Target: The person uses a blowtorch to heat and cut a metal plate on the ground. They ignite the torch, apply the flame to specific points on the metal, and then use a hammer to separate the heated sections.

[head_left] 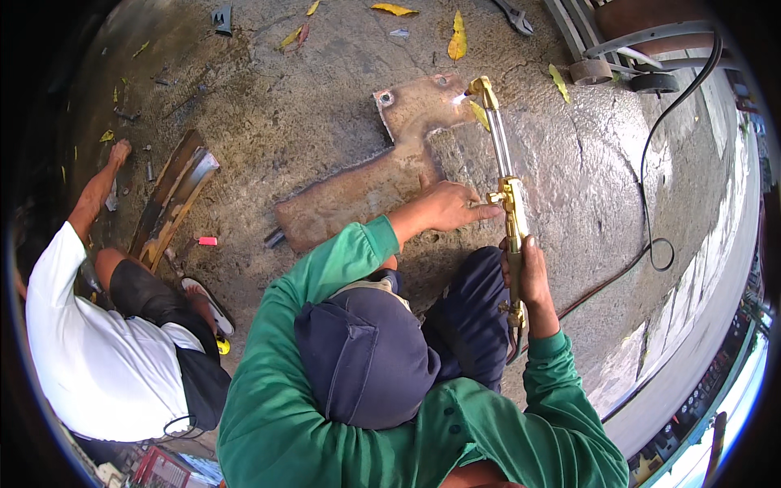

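Note:
My right hand (527, 272) grips the handle of a long brass cutting torch (511, 213), held upright in the picture. My left hand (451, 207) has its curled fingers at a brass valve knob (494, 199) on the torch body. The torch head (482, 88) has a small bright glow at its tip, over the right end of a rusty, cut steel plate (325, 211). The plate lies on the concrete with two holes in its upper part. A short metal rod (272, 238) shows at its lower left corner. Yellow leaves (457, 37) lie around.
A co-worker (110, 342) in a white shirt is at the left, hand (120, 153) on the ground. Nearby lie bent steel pieces (167, 203) and a pink object (207, 241). A wheeled metal cart (618, 41), black hose (651, 163) and adjustable wrench (514, 18) are at upper right.

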### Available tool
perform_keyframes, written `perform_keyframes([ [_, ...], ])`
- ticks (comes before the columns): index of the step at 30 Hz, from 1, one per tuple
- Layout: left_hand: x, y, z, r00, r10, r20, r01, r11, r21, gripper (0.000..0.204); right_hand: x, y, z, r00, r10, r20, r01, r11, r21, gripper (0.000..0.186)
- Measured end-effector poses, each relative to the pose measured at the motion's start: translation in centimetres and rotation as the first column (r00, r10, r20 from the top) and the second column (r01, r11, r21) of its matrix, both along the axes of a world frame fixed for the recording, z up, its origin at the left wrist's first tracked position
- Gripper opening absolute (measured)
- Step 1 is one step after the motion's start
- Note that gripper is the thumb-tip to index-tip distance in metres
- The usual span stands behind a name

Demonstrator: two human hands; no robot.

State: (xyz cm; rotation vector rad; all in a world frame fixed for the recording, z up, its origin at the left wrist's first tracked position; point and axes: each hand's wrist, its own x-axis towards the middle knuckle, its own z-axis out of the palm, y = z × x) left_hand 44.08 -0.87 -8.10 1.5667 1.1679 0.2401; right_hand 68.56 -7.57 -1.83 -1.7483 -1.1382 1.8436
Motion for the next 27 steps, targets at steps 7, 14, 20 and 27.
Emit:
perform_keyframes([
  [7, -0.5, -0.8, -2.8, 0.977, 0.201, 0.068, -0.198, 0.979, -0.049, 0.093, -1.5, 0.9, -2.1, 1.000, -0.007, 0.005, 0.007, 0.999, -0.040, 0.068],
  [14, -0.5, -1.2, -2.8, 0.965, 0.245, 0.090, -0.242, 0.970, -0.036, 0.097, -2.0, 0.7, -2.0, 0.999, -0.009, 0.053, 0.010, 1.000, -0.025, 0.070],
  [20, -0.8, -1.4, -3.6, 0.963, 0.248, 0.102, -0.245, 0.969, -0.044, 0.093, -2.1, 0.6, -1.6, 0.999, -0.050, 0.021, 0.051, 0.997, -0.061, 0.074],
  [27, -1.0, -1.5, -3.7, 0.947, 0.305, 0.103, -0.308, 0.951, 0.013, 0.092, -2.1, 0.7, -1.6, 0.999, -0.043, 0.021, 0.044, 0.996, -0.071, 0.072],
])
